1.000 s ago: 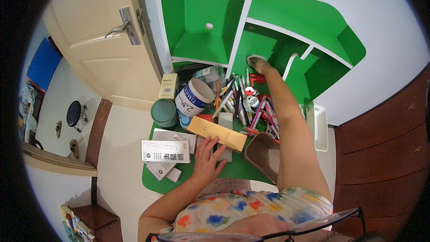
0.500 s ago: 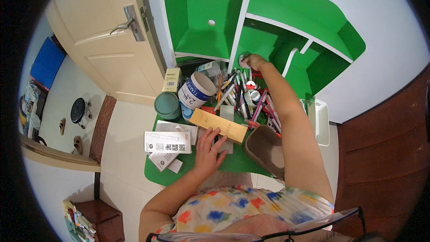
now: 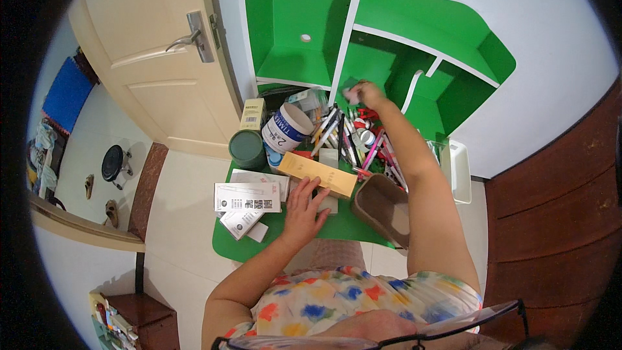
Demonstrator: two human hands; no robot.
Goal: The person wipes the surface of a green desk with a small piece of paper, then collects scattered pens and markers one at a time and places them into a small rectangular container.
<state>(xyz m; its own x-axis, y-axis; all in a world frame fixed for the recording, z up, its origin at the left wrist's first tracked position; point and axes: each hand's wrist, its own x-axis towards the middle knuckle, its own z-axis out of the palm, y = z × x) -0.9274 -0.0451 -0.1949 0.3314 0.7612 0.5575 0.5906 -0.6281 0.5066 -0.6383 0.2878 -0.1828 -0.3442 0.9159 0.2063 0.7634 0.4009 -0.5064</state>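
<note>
My right hand (image 3: 370,95) reaches across the desk to the back of the green shelf unit, fingers closed on a small pale, crumpled wad, perhaps a cloth (image 3: 350,96). Just below it lies a heap of pens (image 3: 350,141), with markers and pencils in many colours. My left hand (image 3: 303,212) is nearer to me, its fingers stretched out and touching the near edge of a long yellow box (image 3: 317,174). Left of that hand are stacked white cartons (image 3: 247,198). A brown bin (image 3: 382,210) stands tilted at the desk's near right, partly behind my right forearm.
A white and blue tub (image 3: 286,128), a dark green canister (image 3: 247,149) and a pale yellow box (image 3: 253,114) crowd the desk's left side. White shelf dividers (image 3: 346,39) rise behind. A white plastic basket (image 3: 460,172) sits at the right edge. A door (image 3: 155,58) is at left.
My right hand has shifted slightly with the pale wad, wiping or dragging across the shelf's back corner. My left hand stays at the yellow box. The whole view has tilted a little.
</note>
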